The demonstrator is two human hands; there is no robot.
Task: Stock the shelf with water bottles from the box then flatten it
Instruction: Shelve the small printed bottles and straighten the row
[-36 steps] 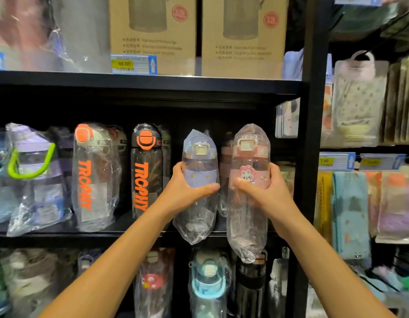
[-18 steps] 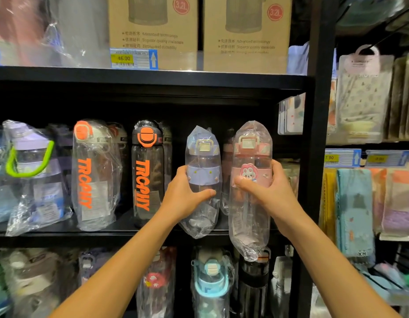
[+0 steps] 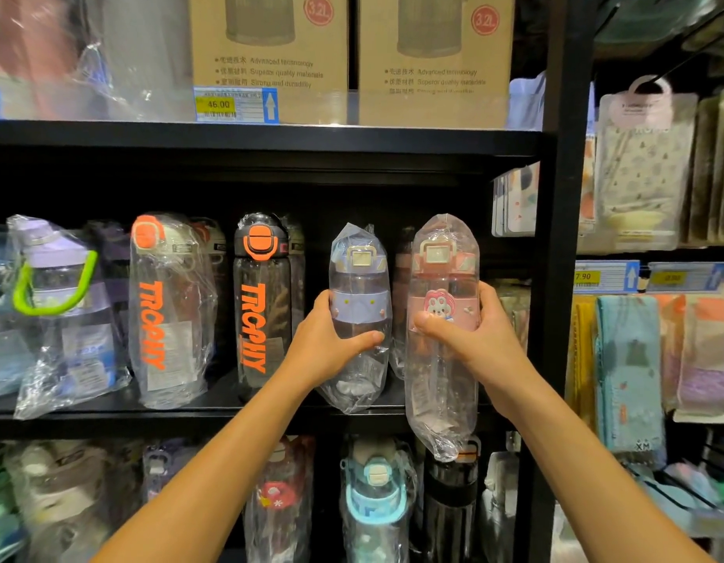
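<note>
The black shelf (image 3: 230, 416) crosses the middle of the frame; its free place seems to be at centre right, between the dark TROPHY bottle (image 3: 262, 319) and the upright post (image 3: 563, 278). The pink bottle (image 3: 443, 319) hangs lower than the shelf edge, so I judge it must rise before going in. The purple bottle (image 3: 358, 278) beside it is about at board level. The right hand (image 3: 474, 339) grasps the pink one and the left hand (image 3: 331, 347) the purple one, both at mid-body. The loose bag ends below could tip them. The box is not visible.

left hand (image 3: 325, 353), right hand (image 3: 480, 339): fingers (image 3: 489, 296) curled
</note>
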